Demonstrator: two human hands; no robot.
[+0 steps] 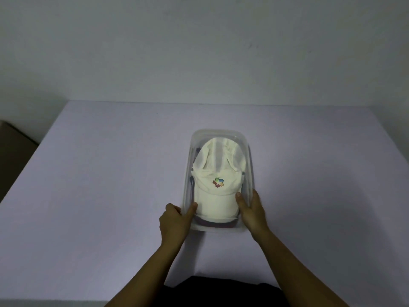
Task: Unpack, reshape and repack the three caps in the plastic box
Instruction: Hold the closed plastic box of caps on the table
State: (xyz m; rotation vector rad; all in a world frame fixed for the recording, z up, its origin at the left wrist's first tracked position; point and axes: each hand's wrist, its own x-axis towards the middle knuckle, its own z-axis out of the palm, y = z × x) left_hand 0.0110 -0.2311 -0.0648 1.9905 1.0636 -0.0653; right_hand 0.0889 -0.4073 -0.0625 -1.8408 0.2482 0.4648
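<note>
Clear plastic box (249,161) mid-table (88,185) before you, white cap (218,187) with coloured logo (218,182) on top inside, darker caps (212,223) beneath, your left hand (174,220) clasping the near-left rim, your right hand (251,209) clasping the near-right wall, thumbs inside.

We see the plastic box (251,165) standing near the middle of the surface (99,185), its long side running away from us toward the wall (199,47) behind. In it a cap (218,189) lies on top, brim toward us; beneath it sits what seems to be a second cap (212,223). Our left hand (177,220) grips the box's near left corner, our right hand (251,210) its near right.
</note>
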